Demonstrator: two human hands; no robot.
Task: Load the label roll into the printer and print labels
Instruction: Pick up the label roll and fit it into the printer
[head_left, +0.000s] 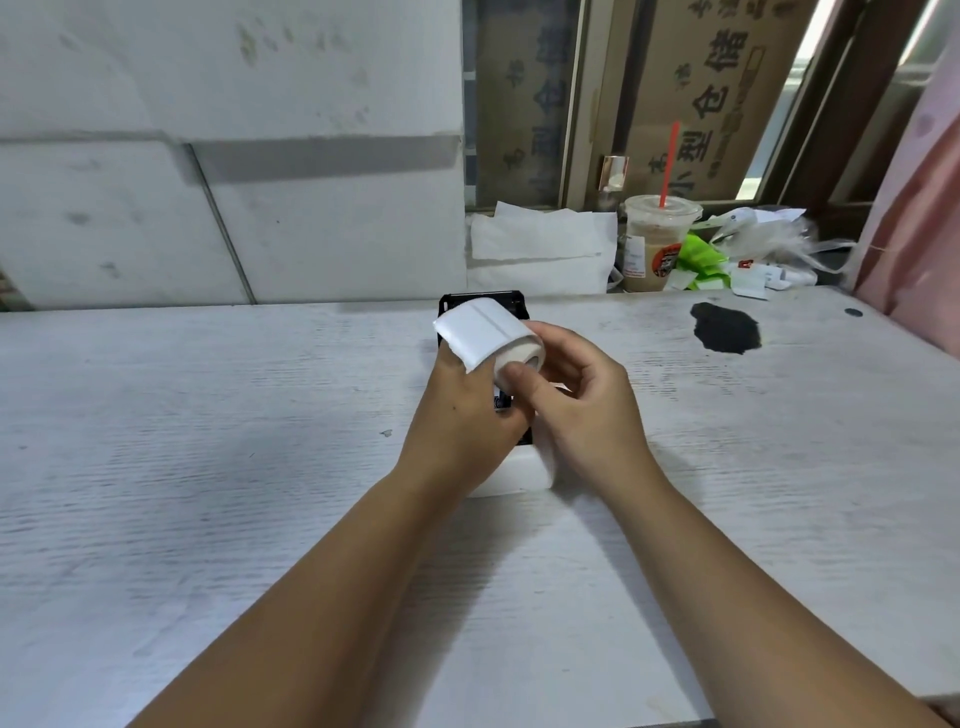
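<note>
A white label roll (491, 335) is held just above the printer (514, 480), a small white box whose black lid stands open at the back. My right hand (576, 400) grips the roll's end, thumb on its core. My left hand (462, 410) supports the roll from beneath, fingers under the loose leading labels. The printer's inside is mostly hidden by both hands.
The white wood-grain table (208, 467) has a black worn patch (724, 328) at the back right. An iced drink cup (657, 241) with a red straw, crumpled paper (540, 239) and plastic bags (769, 244) lie behind the table's far edge.
</note>
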